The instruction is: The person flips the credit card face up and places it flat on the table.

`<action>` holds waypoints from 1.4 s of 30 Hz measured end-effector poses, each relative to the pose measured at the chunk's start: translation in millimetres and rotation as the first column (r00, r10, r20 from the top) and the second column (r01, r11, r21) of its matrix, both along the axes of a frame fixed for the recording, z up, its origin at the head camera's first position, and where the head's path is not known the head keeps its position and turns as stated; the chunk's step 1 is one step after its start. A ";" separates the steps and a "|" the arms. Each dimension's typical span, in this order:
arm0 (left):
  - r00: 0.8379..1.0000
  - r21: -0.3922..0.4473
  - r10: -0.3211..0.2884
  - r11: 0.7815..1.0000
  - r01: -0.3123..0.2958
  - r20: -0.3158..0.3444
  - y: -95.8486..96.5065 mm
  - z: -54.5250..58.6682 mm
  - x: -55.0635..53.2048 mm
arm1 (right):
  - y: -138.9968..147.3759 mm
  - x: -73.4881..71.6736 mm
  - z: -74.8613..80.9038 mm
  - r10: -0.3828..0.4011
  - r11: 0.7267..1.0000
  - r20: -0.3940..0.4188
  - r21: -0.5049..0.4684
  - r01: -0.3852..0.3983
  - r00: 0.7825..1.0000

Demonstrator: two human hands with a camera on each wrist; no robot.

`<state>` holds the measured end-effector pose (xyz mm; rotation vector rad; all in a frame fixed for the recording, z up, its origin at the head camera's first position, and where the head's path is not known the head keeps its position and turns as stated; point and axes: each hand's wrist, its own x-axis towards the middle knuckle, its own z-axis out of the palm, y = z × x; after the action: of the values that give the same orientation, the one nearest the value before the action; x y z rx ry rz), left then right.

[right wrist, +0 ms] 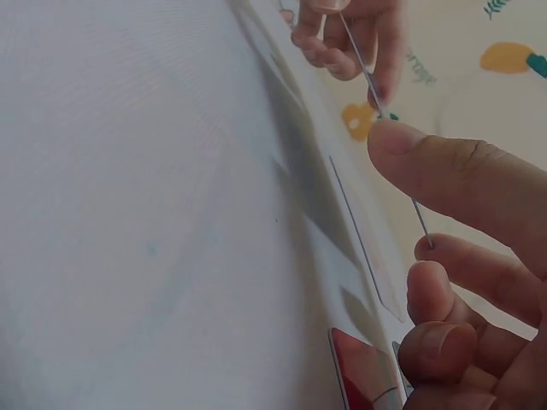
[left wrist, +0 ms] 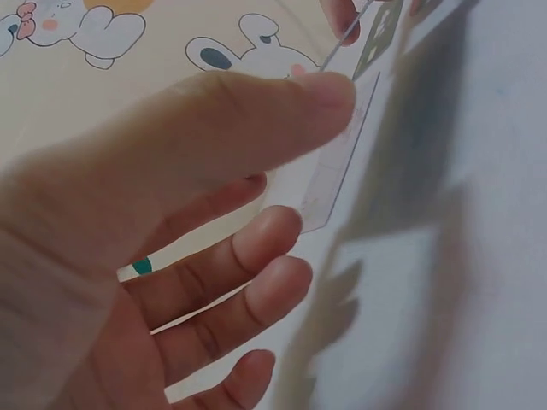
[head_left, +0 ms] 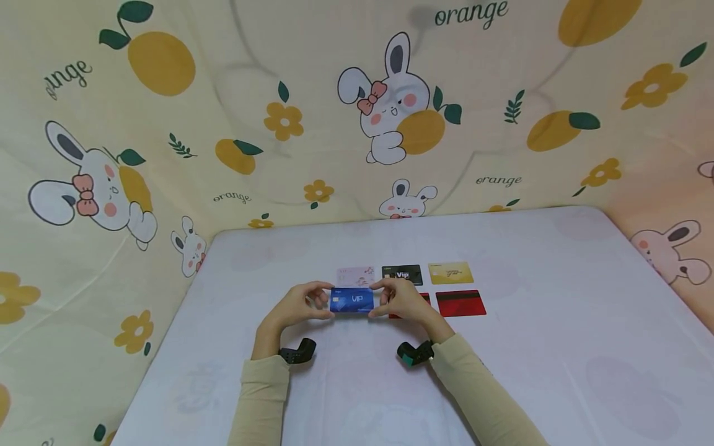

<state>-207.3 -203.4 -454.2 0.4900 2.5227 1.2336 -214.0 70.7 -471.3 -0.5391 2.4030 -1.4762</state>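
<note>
A blue VIP card (head_left: 352,300) is held up over the table, its face towards the head camera. My left hand (head_left: 302,305) pinches its left side between thumb and forefinger, the other fingers loosely bent. On the opposite side my right hand (head_left: 403,301) pinches the card by its corners. In the right wrist view the card appears edge-on as a thin line between the two hands. Just behind it lies a pale pink card (head_left: 356,275), its lower part covered by the blue one. A red card (head_left: 426,298) is mostly hidden behind my right hand.
Along the back lie a black VIP card (head_left: 409,272) and a gold card (head_left: 450,273). In front of the gold one is a red card with a dark stripe (head_left: 460,304). The white-covered table (head_left: 558,347) meets a patterned cloth wall (head_left: 334,136) at the back.
</note>
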 end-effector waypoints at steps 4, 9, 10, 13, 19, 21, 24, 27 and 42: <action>1.000 -0.003 -0.002 1.000 0.002 0.020 0.1 -2.5 0.2 | 0.9 0.5 0.2 0.007 1.000 0.011 0.019 -0.007 1.000; 0.999 0.004 -0.004 1.000 0.004 0.032 0.9 -3.8 0.5 | 0.5 0.4 -1.0 -0.002 0.999 0.023 0.034 0.002 1.000; 0.999 0.005 -0.004 1.000 0.003 0.033 1.1 -4.2 0.5 | 0.2 0.4 -1.2 -0.006 0.999 0.026 0.038 0.005 1.000; 0.999 0.003 0.000 1.000 0.000 0.041 2.2 -5.1 0.3 | -0.6 0.2 -2.3 -0.018 0.998 0.036 0.055 0.016 0.999; 0.999 -0.013 0.008 1.000 -0.008 0.046 3.9 -8.3 -1.0 | -1.7 1.2 -2.0 -0.031 0.996 0.056 0.083 0.027 0.998; 0.999 -0.014 0.012 1.000 -0.012 0.047 4.3 -8.7 -1.3 | -1.9 1.7 -1.1 -0.038 0.995 0.061 0.089 0.033 0.997; 0.998 -0.018 0.022 1.000 -0.021 0.051 4.9 -8.8 -1.5 | -2.6 2.2 -0.1 -0.054 0.994 0.069 0.101 0.047 0.996; 0.998 -0.035 0.029 0.999 -0.027 0.047 6.3 -8.8 -1.4 | -3.6 2.4 -0.2 -0.072 0.991 0.074 0.121 0.063 0.995; 0.998 -0.099 0.061 0.993 -0.059 0.023 12.2 -7.8 -0.7 | -6.3 3.8 -1.0 -0.116 0.981 0.117 0.169 0.095 0.986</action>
<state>-208.0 -191.2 -462.1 0.3750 2.5788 1.1219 -210.3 64.4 -472.3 -0.2766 2.4564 -1.2958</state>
